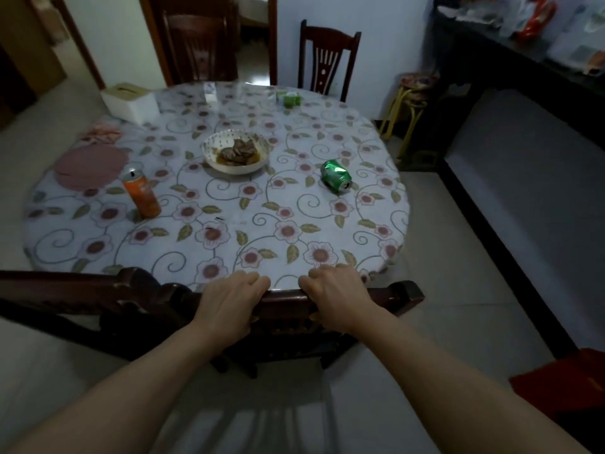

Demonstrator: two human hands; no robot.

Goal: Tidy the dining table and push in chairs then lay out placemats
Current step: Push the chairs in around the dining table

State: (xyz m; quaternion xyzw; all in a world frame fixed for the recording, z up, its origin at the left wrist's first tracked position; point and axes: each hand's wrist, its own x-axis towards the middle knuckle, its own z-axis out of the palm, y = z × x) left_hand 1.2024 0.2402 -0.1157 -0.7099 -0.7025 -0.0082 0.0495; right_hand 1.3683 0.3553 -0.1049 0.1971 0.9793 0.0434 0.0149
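A: How far along was it?

B: Early. Both the left hand (pixel 229 301) and right hand (pixel 337 298) had fingers curled over the near chair (pixel 281 303), tight against the worktop (pixel 229 244).

A: Left to do?

B: 2 cans, orange can (pixel 142 196) and green can (pixel 336 176), the bowl (pixel 235 152), and pink placemats (pixel 90 167) stacked at the left edge.

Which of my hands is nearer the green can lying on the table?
Right. The right hand grips the chair back almost straight below the green can; the left hand grips it farther left.

chair (pixel 284 298) seat hidden under table (pixel 327 224), fingers (pixel 258 279) curled over its rail
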